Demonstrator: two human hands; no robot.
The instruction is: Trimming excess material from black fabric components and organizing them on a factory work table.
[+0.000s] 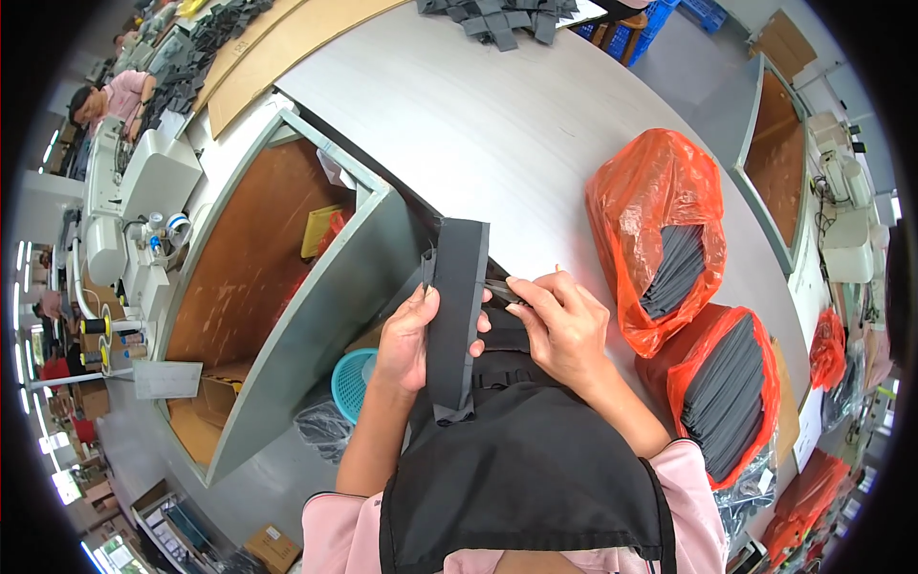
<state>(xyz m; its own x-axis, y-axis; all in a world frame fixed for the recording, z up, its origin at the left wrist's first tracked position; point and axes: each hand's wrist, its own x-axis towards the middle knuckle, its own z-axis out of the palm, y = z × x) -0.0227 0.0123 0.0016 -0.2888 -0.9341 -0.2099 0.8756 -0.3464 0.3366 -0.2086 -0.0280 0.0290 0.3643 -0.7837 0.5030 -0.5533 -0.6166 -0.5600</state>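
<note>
A long dark grey fabric strip [456,316] hangs upright in front of me, folded along its length. My left hand [409,330] is closed round it, thumb on the near face and fingertips showing past its right edge. Just right of the strip, my right hand [562,320] pinches a small metal tool [501,290] that looks like thread snips. The tool's tip meets the strip's right edge, and its far end is hidden behind the fabric. Below both hands lies my black apron [516,469].
Two red plastic bags [617,210] packed with dark fabric pieces stand at the right of the white table [411,105]. A grey open-fronted cabinet [325,325] is to my left, beside a blue basket [350,383]. Dark fabric pieces [502,19] are heaped at the far edge.
</note>
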